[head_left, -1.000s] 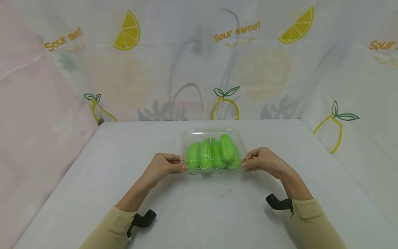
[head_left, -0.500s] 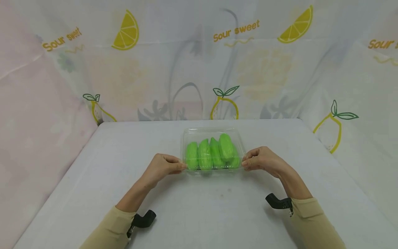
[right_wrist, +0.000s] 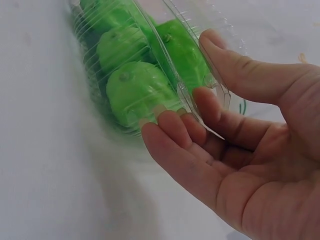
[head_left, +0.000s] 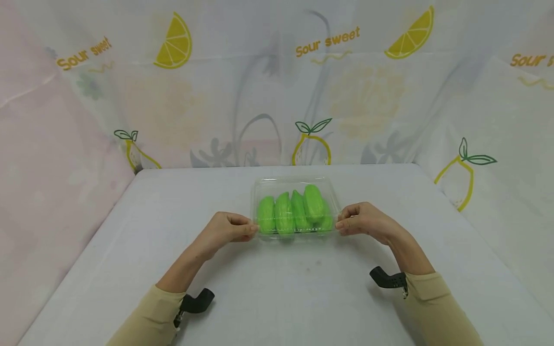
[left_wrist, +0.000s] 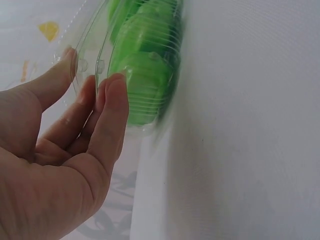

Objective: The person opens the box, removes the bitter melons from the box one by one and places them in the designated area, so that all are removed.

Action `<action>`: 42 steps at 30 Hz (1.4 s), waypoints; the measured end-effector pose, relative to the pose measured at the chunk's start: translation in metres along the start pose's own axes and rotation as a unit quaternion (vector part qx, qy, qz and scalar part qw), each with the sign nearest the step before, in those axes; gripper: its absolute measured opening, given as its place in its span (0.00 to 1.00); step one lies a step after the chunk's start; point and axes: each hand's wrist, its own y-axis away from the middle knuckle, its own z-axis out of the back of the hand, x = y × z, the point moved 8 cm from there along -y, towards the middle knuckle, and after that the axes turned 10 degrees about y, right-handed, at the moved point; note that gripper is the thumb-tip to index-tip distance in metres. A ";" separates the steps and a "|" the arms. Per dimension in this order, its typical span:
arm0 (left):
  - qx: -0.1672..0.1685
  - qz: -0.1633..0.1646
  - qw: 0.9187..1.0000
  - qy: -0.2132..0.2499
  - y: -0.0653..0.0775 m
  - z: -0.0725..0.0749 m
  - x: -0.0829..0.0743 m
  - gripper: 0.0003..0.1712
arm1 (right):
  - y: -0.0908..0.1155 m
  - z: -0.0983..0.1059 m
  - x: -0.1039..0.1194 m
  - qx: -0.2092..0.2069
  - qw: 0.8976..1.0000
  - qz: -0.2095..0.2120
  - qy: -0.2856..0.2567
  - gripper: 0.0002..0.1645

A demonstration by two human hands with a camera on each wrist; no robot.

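Note:
A clear plastic clamshell box (head_left: 261, 186) lies toward the back of the table, holding several green, oblong, lightly ridged fruits (head_left: 284, 211). At its front left corner, my left hand (head_left: 225, 228) pinches the rim between thumb and fingers. My right hand (head_left: 368, 223) does likewise at the front right corner. In the left wrist view the thumb (left_wrist: 62, 70) is on the lid's edge, with a narrow gap between lid and base rims. From the right wrist, the thumb (right_wrist: 235, 67) also lies on the lid edge, and the other fingers curl under the base rim.
A white cloth covers the table (head_left: 285, 298). Behind it and at both sides hang pale curtains (head_left: 368, 96) printed with lemons and lettering. Black camera mounts (head_left: 196, 302) stick out from both beige sleeves (head_left: 441, 307).

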 end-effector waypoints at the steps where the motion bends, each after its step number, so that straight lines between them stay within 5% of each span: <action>1: 0.002 -0.001 1.000 0.000 0.000 0.000 0.000 0.20 | 0.000 0.000 0.000 0.002 1.000 0.000 0.001 0.10; 13: 0.016 -0.003 1.000 0.003 0.000 -0.001 -0.002 0.20 | 0.007 0.004 0.007 -0.004 0.998 -0.002 0.069 0.17; 17: 0.022 -0.004 1.000 0.002 0.000 -0.002 -0.003 0.20 | 0.010 0.009 0.013 -0.034 0.994 0.001 0.106 0.30; 23: 0.028 -0.003 1.000 -0.004 -0.001 -0.001 0.000 0.20 | 0.011 0.010 0.021 -0.039 0.997 0.037 0.059 0.48; 32: 0.045 -0.012 0.999 -0.005 -0.001 0.000 -0.001 0.22 | 0.011 0.010 0.024 -0.037 0.997 0.051 0.051 0.42; 42: 0.111 0.010 0.994 -0.002 0.002 0.002 0.000 0.28 | 0.012 0.012 0.022 -0.024 0.998 0.055 0.018 0.38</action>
